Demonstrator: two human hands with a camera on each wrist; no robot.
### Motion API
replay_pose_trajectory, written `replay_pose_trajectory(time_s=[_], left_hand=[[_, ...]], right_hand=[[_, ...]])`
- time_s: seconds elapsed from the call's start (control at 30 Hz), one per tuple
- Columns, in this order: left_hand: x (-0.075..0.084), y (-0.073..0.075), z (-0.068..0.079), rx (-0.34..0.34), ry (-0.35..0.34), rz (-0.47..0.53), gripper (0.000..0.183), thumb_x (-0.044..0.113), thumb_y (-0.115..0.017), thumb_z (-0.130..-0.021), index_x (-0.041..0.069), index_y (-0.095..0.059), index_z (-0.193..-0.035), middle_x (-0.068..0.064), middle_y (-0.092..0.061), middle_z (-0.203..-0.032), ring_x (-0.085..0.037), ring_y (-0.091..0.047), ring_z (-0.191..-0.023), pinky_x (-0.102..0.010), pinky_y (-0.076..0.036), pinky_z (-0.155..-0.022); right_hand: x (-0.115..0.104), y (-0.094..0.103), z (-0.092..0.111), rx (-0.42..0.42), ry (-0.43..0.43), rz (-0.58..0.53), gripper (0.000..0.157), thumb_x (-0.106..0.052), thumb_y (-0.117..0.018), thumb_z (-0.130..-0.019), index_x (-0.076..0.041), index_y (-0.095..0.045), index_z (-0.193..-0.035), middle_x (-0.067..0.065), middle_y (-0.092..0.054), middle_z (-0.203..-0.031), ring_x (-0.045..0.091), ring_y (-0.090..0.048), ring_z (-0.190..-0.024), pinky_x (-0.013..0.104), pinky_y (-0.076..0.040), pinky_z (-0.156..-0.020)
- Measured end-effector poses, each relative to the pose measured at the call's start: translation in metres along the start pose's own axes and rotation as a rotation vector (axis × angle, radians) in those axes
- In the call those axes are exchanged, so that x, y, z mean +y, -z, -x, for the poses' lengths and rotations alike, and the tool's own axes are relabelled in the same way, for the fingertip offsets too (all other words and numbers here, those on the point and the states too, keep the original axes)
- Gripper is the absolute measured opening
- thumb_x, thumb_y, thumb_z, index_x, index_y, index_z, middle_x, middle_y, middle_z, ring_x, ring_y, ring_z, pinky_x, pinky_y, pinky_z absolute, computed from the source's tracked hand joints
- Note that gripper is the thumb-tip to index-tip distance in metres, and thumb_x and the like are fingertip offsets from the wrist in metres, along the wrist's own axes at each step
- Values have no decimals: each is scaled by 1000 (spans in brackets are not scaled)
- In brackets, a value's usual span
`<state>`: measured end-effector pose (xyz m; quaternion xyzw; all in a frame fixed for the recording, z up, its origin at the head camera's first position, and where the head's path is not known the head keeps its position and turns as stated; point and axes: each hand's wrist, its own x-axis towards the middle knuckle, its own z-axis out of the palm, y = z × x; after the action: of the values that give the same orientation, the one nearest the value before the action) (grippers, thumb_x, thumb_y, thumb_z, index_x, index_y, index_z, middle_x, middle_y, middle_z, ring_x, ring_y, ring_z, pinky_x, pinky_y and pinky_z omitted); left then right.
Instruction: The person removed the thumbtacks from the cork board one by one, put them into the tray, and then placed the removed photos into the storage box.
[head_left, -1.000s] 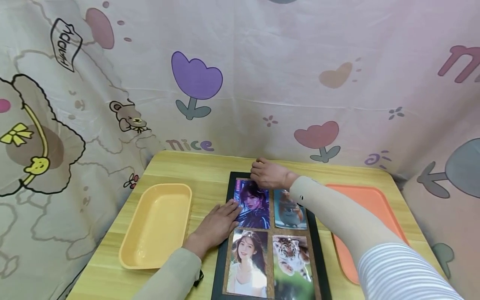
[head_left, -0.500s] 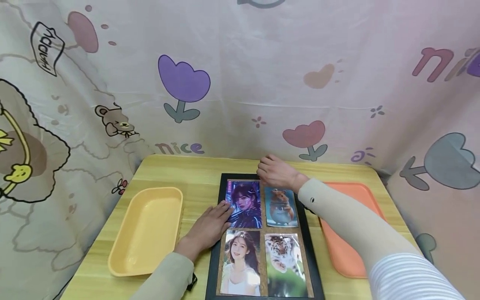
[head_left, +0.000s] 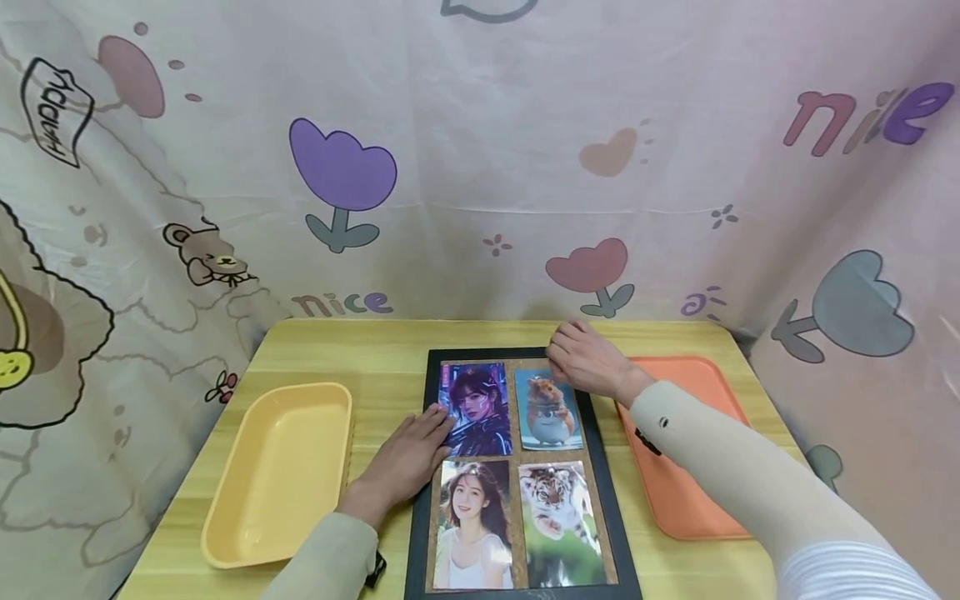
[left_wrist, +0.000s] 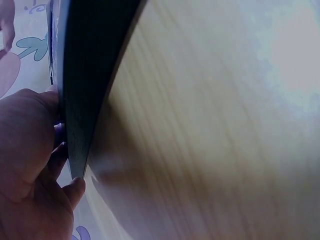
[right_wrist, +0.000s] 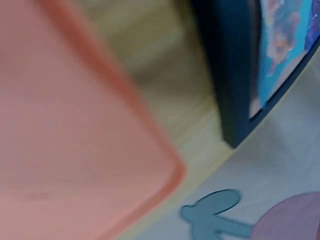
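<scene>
My left hand (head_left: 401, 458) rests on the left side of a black picture frame (head_left: 617, 533), fingertips at the edge of a purple portrait photo (head_left: 482, 412). From the left wrist view, the thumb lies along the frame's outer side. Over the frame's top right corner my right hand (head_left: 588, 358) bends its fingers downward, covering the upper corner of a hamster photo (head_left: 549, 417). Whether those fingers pinch anything I cannot tell. Below lie a portrait photo (head_left: 472, 533) of a person in white and a tiger cub photo (head_left: 558, 525). Brown cork board (head_left: 516, 500) shows between the photos.
A yellow tray (head_left: 277, 475) stands left of the frame on the wood-patterned table (head_left: 382, 342). To the right lies an orange tray (head_left: 690, 492), partly under my right forearm. A printed cloth (head_left: 465, 125) hangs behind the table.
My right hand has slid rightward along the frame's top, from above the purple photo to the right corner, uncovering most of the hamster photo. The left hand keeps its place; the head view has turned right.
</scene>
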<state>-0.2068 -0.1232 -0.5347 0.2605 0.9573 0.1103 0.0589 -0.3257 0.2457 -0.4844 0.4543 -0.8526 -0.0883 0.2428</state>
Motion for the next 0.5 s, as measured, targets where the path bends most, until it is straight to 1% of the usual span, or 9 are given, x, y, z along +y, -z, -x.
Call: replay_pose_trajectory(time_s=[0.1,0.2,0.33,0.43,0.5], left_hand=[[0,0,1,-4,7,-4,54,35,-50,-113,9,-47,-160,-8,-38,-170,-28,-28,-161,-55,-26,-130],[1,-1,2,-10,13,-1,54,35,-51,-112,9,-47,-159,-8,-38,-170,-28,-28,-161,-55,-25,-130],[1,-1,2,-12,12,3,54,35,-51,-112,9,-47,-159,-8,-38,-170,-28,-28,-161,-55,-26,-130],[0,-1,1,-7,5,-6,54,35,-51,-112,9,-47,-159,-8,-38,-170,-28,-28,-161,-55,-26,-130],[0,-1,0,-5,3,-12,53,35,-51,-113,10,-47,-159,-8,-38,-170,-27,-28,-161,-54,-26,-130]], right_hand=[[0,1,22,14,-39,-13,30,-22,-38,-110,-11,-61,-94,5,-65,-97,29,-57,-100,47,-47,-95],[1,1,47,16,-77,-7,35,-22,-30,-109,-10,-59,-92,5,-62,-95,30,-56,-98,48,-47,-95],[2,6,83,6,-139,-15,35,-21,-26,-104,-10,-57,-91,5,-59,-93,30,-55,-96,48,-47,-93],[3,12,107,5,-194,-32,35,-22,-27,-103,-8,-58,-91,7,-58,-91,31,-55,-95,50,-47,-92],[4,15,122,1,-233,-38,33,-22,-30,-103,-7,-58,-91,8,-58,-90,32,-56,-94,51,-47,-90]])
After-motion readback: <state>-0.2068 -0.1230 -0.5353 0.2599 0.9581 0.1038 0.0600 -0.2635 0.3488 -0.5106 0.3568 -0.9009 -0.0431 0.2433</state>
